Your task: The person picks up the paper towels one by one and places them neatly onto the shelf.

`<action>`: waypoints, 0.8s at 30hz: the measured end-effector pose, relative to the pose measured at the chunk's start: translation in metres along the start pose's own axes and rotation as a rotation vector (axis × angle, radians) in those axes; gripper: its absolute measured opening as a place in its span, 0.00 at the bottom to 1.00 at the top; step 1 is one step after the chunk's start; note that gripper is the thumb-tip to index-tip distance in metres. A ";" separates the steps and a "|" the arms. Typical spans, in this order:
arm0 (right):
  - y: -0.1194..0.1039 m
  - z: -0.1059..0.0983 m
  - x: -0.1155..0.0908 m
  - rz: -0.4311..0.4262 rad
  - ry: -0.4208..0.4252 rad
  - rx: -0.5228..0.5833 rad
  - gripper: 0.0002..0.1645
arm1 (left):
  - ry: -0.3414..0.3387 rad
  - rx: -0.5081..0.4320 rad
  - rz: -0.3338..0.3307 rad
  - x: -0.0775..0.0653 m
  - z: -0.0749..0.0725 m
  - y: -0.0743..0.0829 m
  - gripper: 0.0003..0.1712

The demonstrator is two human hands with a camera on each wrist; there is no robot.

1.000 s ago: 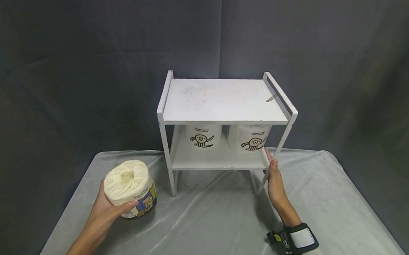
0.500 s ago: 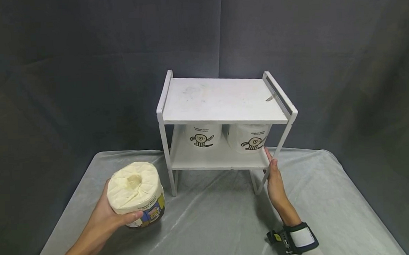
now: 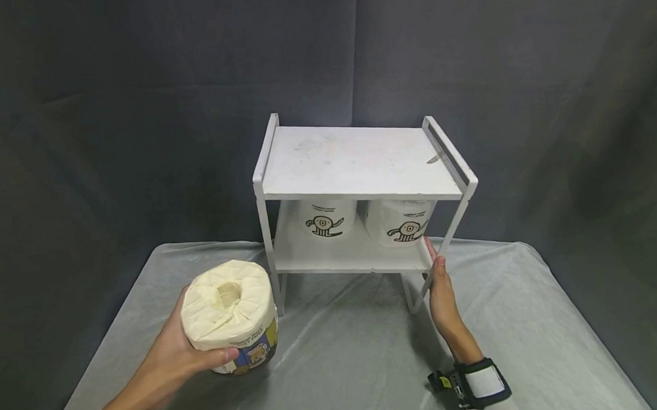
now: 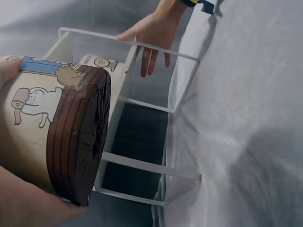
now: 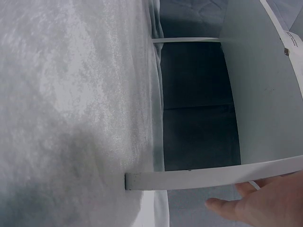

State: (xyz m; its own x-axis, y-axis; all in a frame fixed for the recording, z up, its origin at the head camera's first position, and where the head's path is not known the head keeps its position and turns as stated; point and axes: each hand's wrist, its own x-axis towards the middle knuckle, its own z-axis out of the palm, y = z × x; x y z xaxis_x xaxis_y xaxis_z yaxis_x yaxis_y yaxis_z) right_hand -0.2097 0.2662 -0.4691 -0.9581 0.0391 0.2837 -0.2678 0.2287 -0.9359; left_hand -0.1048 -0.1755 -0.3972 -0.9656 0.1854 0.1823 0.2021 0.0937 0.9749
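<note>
My left hand (image 3: 172, 349) grips a toilet paper roll (image 3: 231, 325) in a cream wrapper with a colourful cartoon band, thumb across its front. The roll is held over the table's left half, tipped so its top hole shows in the head view. In the left wrist view its dark wrapped underside faces a white two-tier shelf (image 4: 120, 99). My right hand (image 3: 442, 295) rests against the right side of the shelf (image 3: 359, 161), its fingers extended beside the leg. Two white toilet paper rolls, one left (image 3: 326, 220) and one right (image 3: 398, 223), stand on the lower tier, tops hidden by the upper board.
A grey cloth covers the table (image 3: 335, 364), with dark curtains (image 3: 137, 115) behind and around it. The shelf's raised side rails (image 3: 450, 154) edge the upper tier. A black strap (image 3: 476, 385) circles my right wrist.
My left hand has carried the roll to the right and slightly nearer to me, closer to the shelf's front left leg. My right hand and the shelf stay where they were.
</note>
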 end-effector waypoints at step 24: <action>-0.001 0.001 0.000 -0.010 0.001 0.039 0.43 | -0.190 -0.115 0.099 0.011 0.024 0.057 0.63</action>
State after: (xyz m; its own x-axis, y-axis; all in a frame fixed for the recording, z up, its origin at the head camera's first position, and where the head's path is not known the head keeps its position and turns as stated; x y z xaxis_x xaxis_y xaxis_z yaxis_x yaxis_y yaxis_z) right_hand -0.2092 0.2645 -0.4680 -0.9553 0.0383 0.2932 -0.2810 0.1910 -0.9405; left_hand -0.0997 -0.1451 -0.3426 -0.8918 0.3697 0.2606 0.2633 -0.0440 0.9637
